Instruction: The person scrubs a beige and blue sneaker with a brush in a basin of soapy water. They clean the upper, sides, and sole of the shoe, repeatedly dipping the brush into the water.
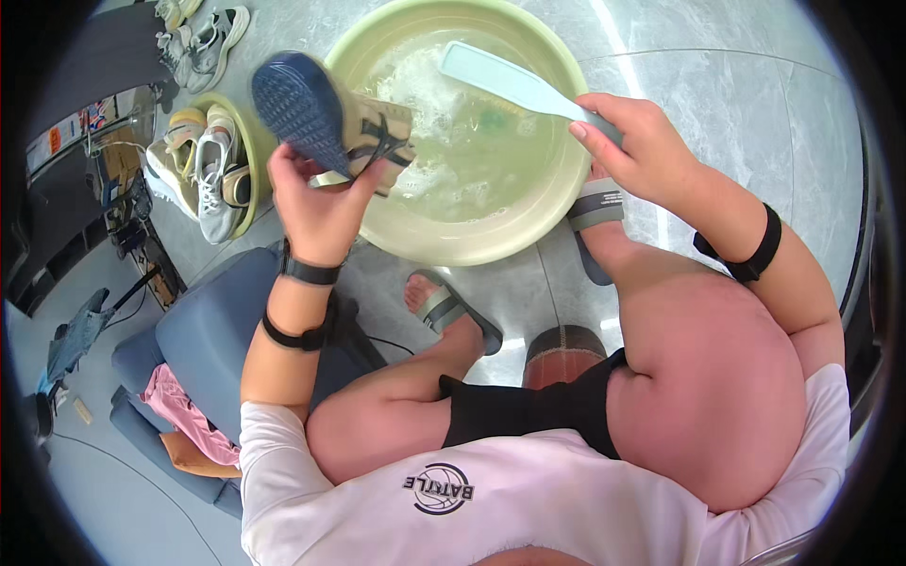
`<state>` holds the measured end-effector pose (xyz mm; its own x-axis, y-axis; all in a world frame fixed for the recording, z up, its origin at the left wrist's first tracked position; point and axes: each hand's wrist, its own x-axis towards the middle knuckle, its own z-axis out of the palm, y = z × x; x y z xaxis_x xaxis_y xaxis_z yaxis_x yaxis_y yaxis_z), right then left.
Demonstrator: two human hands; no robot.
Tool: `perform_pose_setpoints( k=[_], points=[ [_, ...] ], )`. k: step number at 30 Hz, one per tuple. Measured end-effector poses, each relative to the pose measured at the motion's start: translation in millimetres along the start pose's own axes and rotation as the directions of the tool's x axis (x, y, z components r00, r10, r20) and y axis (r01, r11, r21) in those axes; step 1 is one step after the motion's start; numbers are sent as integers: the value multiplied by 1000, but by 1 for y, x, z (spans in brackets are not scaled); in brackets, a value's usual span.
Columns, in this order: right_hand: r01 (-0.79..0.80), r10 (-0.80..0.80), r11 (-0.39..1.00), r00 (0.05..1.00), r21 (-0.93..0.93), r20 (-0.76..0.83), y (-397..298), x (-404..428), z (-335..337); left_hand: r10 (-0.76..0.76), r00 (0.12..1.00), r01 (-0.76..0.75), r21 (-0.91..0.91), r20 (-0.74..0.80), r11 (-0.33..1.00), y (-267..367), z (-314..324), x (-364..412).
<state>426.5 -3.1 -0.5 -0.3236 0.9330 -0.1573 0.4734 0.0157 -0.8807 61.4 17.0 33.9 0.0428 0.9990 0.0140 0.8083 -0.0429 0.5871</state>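
Note:
My left hand (pixel 322 205) grips a beige and black shoe (pixel 386 138), tilted so that its dark blue ridged sole (pixel 297 102) faces up. The shoe hangs over the left rim of a round pale green basin (pixel 467 251). In my right hand (pixel 640 145) is a light blue scrubbing brush (pixel 509 81), held by its grey handle end. The brush's flat back faces up, and a few yellowish bristles show beneath it. Cloudy water with white foam (pixel 460 187) fills the basin. Brush and shoe are apart.
A smaller green tub (pixel 248 205) holding several shoes (pixel 216 177) stands left of the basin. Grey sneakers (pixel 212 53) lie at the upper left. A blue armchair (pixel 212 318) with pink cloth (pixel 184 410) is by my left arm. My slippered feet flank the basin's near side.

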Motion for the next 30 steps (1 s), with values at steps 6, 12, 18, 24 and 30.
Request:
perform_pose_setpoints(
  k=[6,12,18,24,30],
  points=[
    [54,-53,998,998,34,-28,-1,-5,-6,-191,981,189,-414,36,891,-3,3,-26],
    [111,-110,988,994,-102,16,2,-1,4,-189,974,206,-144,124,968,-16,36,-25],
    [124,-116,984,991,-131,68,-6,1,7,-137,988,152,-397,66,905,-12,30,-39],
    [-43,40,997,998,62,52,-19,6,18,-134,984,161,-272,117,949,-29,36,-40],
    [-33,28,994,998,105,54,-50,24,14,-169,936,299,-443,309,845,-29,50,-40]
  ],
)
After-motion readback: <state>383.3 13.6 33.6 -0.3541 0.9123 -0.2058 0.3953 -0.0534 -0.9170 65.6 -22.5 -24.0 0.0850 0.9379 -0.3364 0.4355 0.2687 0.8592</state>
